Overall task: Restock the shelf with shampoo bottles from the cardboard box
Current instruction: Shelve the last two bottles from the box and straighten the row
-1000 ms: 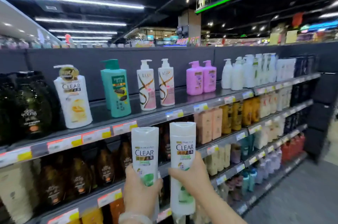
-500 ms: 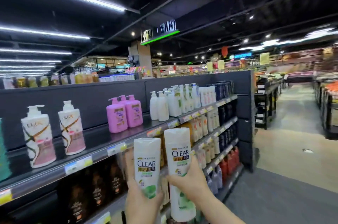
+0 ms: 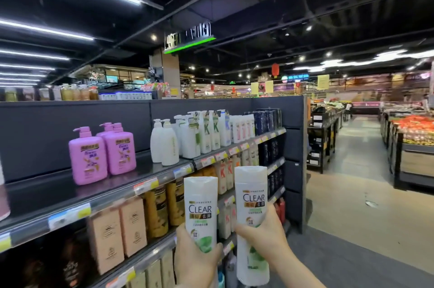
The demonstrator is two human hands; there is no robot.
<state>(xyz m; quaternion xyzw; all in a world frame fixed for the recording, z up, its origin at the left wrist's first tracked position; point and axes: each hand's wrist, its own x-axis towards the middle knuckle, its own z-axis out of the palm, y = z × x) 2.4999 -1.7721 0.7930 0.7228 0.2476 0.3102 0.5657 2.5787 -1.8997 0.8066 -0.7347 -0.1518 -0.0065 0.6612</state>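
I hold two white CLEAR shampoo bottles upright in front of the shelving. My left hand (image 3: pixel 196 254) grips the lower part of the left bottle (image 3: pixel 200 205). My right hand (image 3: pixel 263 236) is wrapped around the middle of the right bottle (image 3: pixel 252 196), which reaches a bit higher. Both bottles hover at the height of the second shelf, out in front of it. The dark top shelf (image 3: pixel 70 193) has a bare stretch to the left of the bottles. The cardboard box is out of view.
Pink pump bottles (image 3: pixel 103 153) and white pump bottles (image 3: pixel 178 142) stand on the top shelf. Tan cartons (image 3: pixel 117 231) and amber bottles fill the shelf below. The aisle floor (image 3: pixel 352 229) opens to the right, toward produce stands (image 3: pixel 413 146).
The view has swung right along the shelving; the CLEAR and LUX pump bottles have slid out of view on the left. Both hands keep their bottles, side by side.
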